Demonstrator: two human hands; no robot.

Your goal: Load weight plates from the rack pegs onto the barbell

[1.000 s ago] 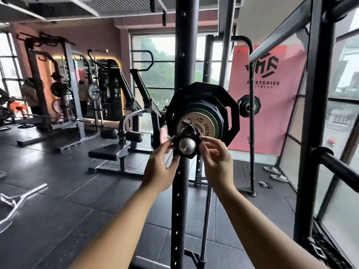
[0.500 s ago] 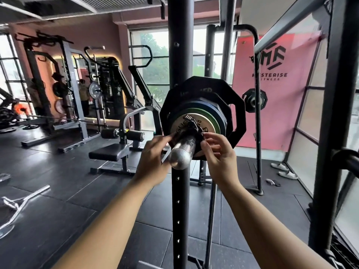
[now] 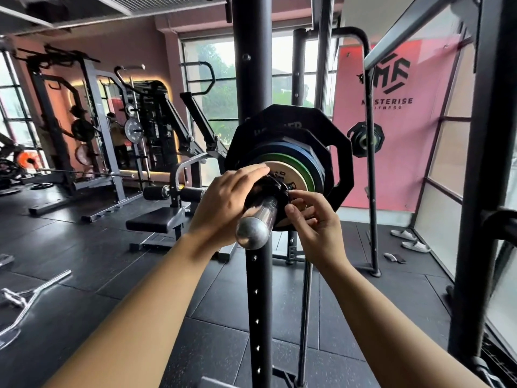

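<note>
- The barbell (image 3: 253, 229) points its shiny steel end toward the camera, just in front of the black rack post (image 3: 253, 65).
- Four plates sit on the bar, one behind another. A small cream plate (image 3: 297, 182) is nearest, then a green plate (image 3: 303, 170), a blue plate (image 3: 282, 150) and a large black plate (image 3: 337, 152) at the back.
- A black collar (image 3: 275, 189) is on the bar, up against the cream plate.
- The left hand (image 3: 223, 203) comes in from the left. Its fingers are curled over the top of the collar, and the palm is beside the bar.
- The right hand (image 3: 313, 225) is on the other side. Its thumb and forefinger pinch a small part on the collar's right edge, and the other fingers are bent loosely below.
- Both forearms are bare and reach up from the bottom of the view.
- Further back on the right, another set of plates (image 3: 365, 140) shows beside a thin black pole, in front of a pink banner (image 3: 397, 152) with a dark logo.
- A pair of pale sandals (image 3: 409, 240) lies on the dark rubber floor (image 3: 92, 259) near the banner.
- To the left stand a padded machine seat (image 3: 156, 222) and more racks. A bent metal handle (image 3: 30, 295) lies on the floor at the far left.
</note>
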